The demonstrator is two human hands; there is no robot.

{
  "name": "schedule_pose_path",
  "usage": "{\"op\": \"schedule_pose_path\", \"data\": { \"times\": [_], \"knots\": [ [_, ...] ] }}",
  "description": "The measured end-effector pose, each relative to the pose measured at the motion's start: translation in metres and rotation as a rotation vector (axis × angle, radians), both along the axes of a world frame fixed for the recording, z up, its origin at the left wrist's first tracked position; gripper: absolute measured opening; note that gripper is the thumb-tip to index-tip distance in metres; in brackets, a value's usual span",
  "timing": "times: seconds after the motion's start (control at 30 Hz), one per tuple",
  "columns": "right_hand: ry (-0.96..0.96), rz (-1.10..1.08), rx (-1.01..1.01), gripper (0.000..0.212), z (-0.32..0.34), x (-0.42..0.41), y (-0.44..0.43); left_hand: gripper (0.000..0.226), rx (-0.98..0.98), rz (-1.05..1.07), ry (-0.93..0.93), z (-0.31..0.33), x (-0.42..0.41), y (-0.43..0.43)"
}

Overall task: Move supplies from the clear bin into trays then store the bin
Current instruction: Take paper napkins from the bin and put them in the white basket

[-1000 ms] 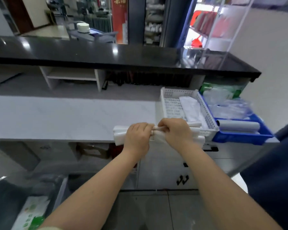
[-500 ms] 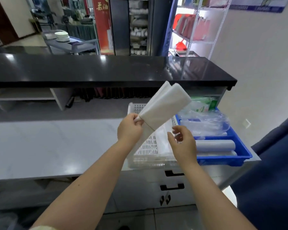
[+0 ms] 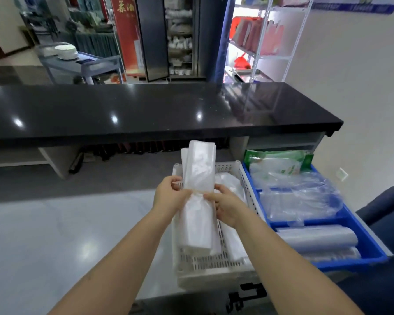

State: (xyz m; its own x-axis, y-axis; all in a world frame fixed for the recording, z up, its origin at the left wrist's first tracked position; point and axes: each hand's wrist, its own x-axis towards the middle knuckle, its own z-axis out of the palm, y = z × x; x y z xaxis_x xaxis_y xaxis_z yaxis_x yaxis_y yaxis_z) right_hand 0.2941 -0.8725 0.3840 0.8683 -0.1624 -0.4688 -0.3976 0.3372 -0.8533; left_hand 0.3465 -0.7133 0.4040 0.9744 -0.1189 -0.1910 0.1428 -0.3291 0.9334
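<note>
We've swung the banded bag bundle (image 3: pixel 199 196) from tilted to upright over the white tray (image 3: pixel 214 267), left hand (image 3: pixel 168 196) and right hand (image 3: pixel 225 206) now both pinching its waist, so drop-in looks next.

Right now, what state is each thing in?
Bag bundle: held upright over the white tray, tied at the middle.
Left hand: gripping the bundle.
Right hand: gripping the bundle.
White tray: on the counter, holds white bags.
Blue tray: beside it, full of plastic rolls and packs.
</note>
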Motion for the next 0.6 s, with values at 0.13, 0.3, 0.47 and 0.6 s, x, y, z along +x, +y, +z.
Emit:
{"op": "schedule_pose_path", "data": {
  "times": [0.13, 0.3, 0.47, 0.6],
  "knots": [
    [0.167, 0.073, -0.347, 0.044, -0.039, 0.000, 0.016, 0.039, 0.244, -0.053, -0.215, -0.019, 0.017, 0.020],
    [0.036, 0.159, -0.924, 0.043, -0.054, -0.007, 0.022, 0.039, 0.379, -0.081, -0.284, -0.028, 0.002, 0.036],
    [-0.398, 0.181, -1.034, 0.038, -0.012, -0.035, 0.048, 0.038, 0.584, -0.067, -0.460, -0.017, -0.053, 0.054],
    [-0.786, 0.185, -1.235, 0.030, 0.027, -0.081, 0.088, 0.034, 0.829, -0.025, -0.561, -0.006, -0.115, 0.082]
  ]
}}
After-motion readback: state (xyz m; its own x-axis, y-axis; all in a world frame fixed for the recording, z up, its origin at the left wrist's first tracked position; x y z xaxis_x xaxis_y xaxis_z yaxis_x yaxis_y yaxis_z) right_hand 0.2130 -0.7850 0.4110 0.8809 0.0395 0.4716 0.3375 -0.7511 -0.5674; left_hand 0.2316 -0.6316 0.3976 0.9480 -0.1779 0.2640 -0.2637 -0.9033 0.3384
